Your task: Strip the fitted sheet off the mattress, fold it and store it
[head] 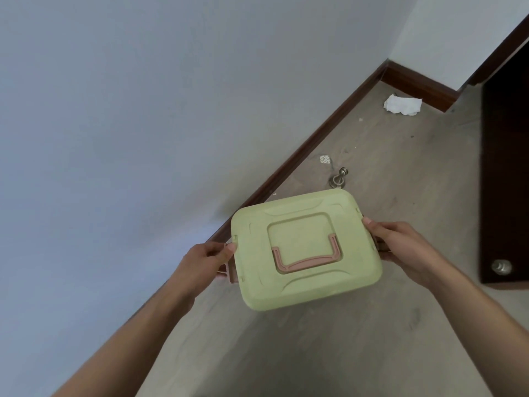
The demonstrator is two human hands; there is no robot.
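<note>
A pale green storage box (306,250) with a pink carry handle (307,257) on its lid sits low over the floor beside the wall. My left hand (203,262) grips the box's left side at a pink latch, thumb on the lid edge. On the opposite side, my right hand (400,247) grips the right edge, fingers curled under it. The lid is closed, so nothing inside shows. No sheet or mattress is in view.
A grey wall (128,124) with a dark wooden skirting board (309,144) runs diagonally on the left. A metal door stop (339,179), a crumpled white tissue (402,104) and a small scrap lie on the floor. A dark door (506,167) stands at the right.
</note>
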